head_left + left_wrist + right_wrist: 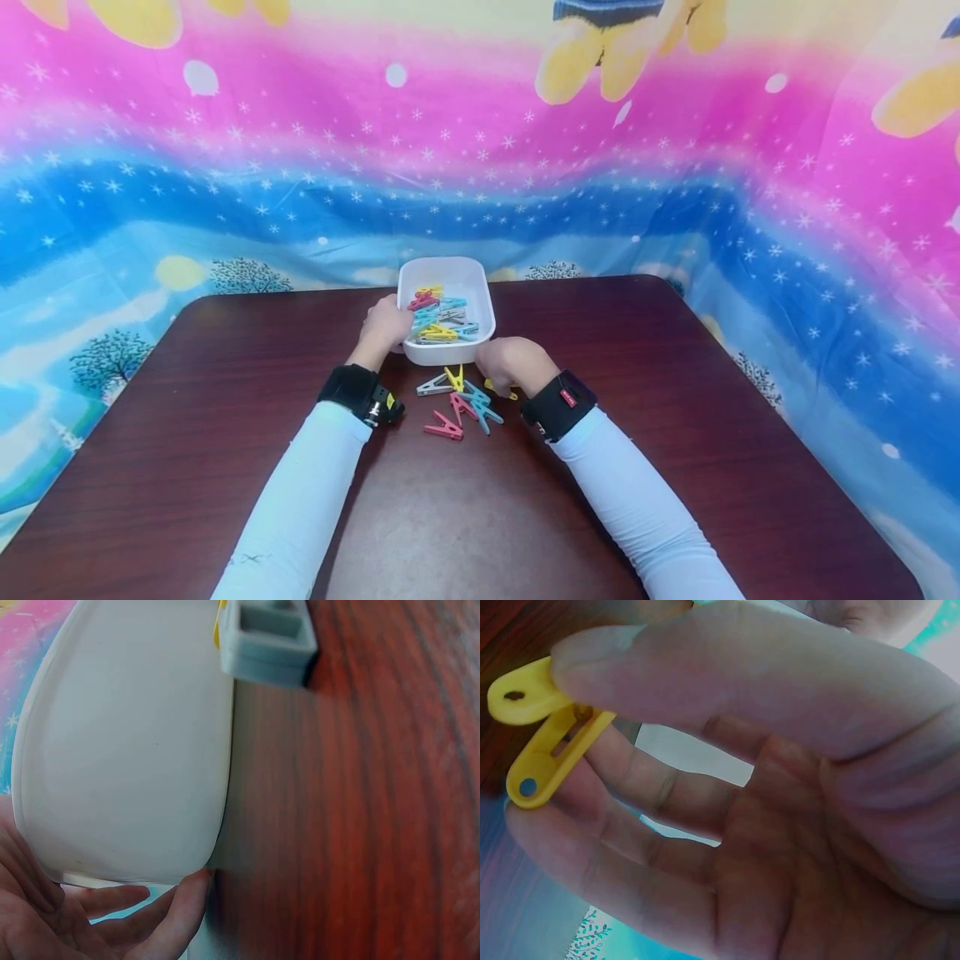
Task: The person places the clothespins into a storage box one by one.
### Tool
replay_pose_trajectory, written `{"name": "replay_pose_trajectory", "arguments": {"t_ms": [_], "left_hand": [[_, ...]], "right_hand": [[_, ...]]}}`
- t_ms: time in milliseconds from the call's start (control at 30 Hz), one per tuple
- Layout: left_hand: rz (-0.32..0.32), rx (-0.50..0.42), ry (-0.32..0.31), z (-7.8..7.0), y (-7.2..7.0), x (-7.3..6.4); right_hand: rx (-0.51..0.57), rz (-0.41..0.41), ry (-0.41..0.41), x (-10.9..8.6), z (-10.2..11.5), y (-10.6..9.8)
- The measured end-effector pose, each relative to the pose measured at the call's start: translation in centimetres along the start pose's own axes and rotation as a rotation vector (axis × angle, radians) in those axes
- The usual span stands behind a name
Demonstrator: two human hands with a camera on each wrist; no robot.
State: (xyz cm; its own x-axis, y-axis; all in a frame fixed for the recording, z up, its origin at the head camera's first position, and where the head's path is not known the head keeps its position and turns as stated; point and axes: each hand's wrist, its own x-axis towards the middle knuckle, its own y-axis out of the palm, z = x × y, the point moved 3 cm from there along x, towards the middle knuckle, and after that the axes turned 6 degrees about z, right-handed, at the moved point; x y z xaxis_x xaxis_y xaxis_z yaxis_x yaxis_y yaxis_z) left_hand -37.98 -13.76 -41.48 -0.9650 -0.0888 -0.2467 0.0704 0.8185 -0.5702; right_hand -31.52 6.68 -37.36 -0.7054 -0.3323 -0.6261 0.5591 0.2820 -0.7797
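My left hand point(386, 323) grips the left side of a white plastic tub point(442, 355). In the left wrist view its fingers point(169, 919) lie curled at the tub's end wall. Inside the tub are several clothespins in yellow, red, blue and grey. To the right of the tub's near corner, my right hand point(517, 363) pinches a yellow clothespin point(536, 688) between thumb and fingers, its two handle ends sticking out. Between my wrists, in front of the tub, lie loose clothespins: a grey one point(432, 386), another yellow one point(454, 380), red ones point(444, 427) and blue ones point(485, 412).
A dark red-brown wooden table point(480, 517) carries everything, and the tub stands near its far edge. Behind and beside the table hangs a printed cloth point(465, 183). Black straps with cameras point(558, 406) sit on both wrists.
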Motion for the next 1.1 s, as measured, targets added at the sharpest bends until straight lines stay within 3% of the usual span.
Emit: {"name": "replay_pose_trajectory", "arguments": {"t_ms": [333,833,1100], "left_hand": [[-0.001,-0.009,0.002,0.0,0.0,0.0],[0.0,-0.017,-0.005,0.2,0.1,0.3],[0.002,-0.017,-0.004,0.1,0.0,0.1]], "right_hand": [[0.024,0.008,-0.019,-0.4,-0.3,-0.4],[0.07,-0.062,-0.092,-3.3,-0.7,-2.2],[0.059,-0.041,-0.21,-3.9,0.5,-2.7]]}}
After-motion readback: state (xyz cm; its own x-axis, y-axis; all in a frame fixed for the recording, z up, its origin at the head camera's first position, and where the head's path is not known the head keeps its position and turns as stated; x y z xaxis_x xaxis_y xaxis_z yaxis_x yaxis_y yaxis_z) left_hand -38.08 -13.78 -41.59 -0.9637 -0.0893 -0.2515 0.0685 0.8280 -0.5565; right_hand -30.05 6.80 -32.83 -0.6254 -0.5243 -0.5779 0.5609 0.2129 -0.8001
